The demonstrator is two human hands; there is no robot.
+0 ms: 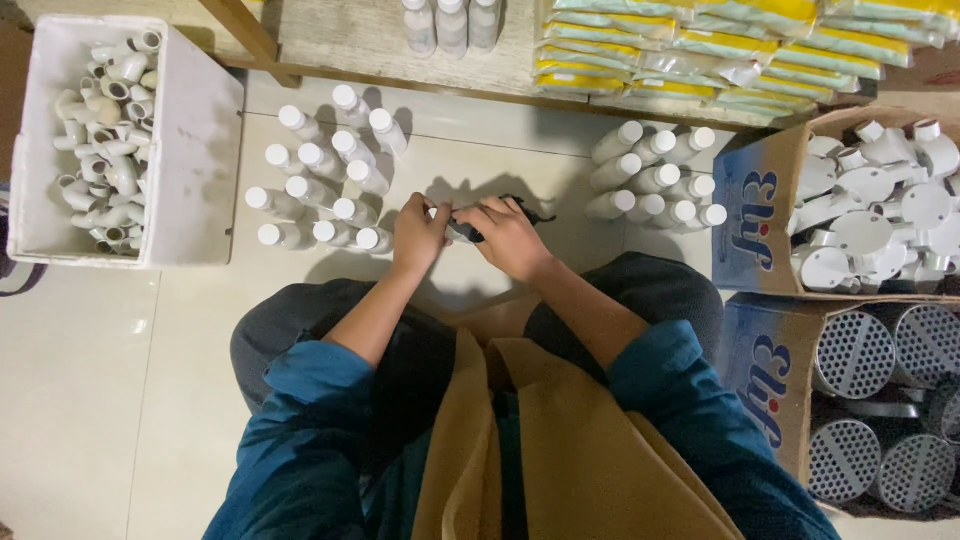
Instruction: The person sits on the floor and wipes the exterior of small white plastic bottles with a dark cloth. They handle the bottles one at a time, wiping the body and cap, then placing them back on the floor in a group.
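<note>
small dark part (470, 232) between left hand (420, 235), right hand (510, 238)

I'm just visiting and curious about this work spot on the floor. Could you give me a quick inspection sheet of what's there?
Surface: pale tiled floor; the person sits on it.
Job's things: a small dark part held between both hands; what it is, too small to tell.
Clutter: standing white bottles on the left, lying white bottles on the right.
Hands: left hand and right hand meet on the dark part.
Cables: nothing seen.
Surroundings: white bin of pipe elbows, cardboard box of white fittings, box of perforated metal discs, wooden shelf with yellow packets.
</note>
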